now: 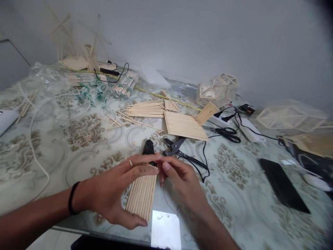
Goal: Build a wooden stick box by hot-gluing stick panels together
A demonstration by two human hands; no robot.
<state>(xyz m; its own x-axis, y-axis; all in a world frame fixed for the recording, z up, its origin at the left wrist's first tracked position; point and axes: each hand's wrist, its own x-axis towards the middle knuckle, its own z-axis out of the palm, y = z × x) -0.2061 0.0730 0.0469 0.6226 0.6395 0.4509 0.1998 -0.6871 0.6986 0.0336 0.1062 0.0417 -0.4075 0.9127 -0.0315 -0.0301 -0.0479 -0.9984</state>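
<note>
My left hand (111, 191), with a ring and a black wrist band, spans a small panel of wooden sticks (142, 194) laid side by side. Its thumb presses the near end and its fingers reach over the far end. At the panel's far right corner, my right hand (182, 175) has thumb and fingers pinched together, meeting the left fingertips. Whatever sits in that pinch is hidden. Just beyond the fingers lies a black tool end (149, 147), its kind unclear. Black-handled pliers or cutters (179, 149) rest beyond the right hand.
Farther back are a joined wooden panel (184, 124), a row of loose sticks (148, 108) and bagged sticks (125, 85). Black scissors (229, 134), a power strip (220, 119) with cables and a dark phone (283, 184) lie to the right. Stick-framed models (218, 90) stand near the wall.
</note>
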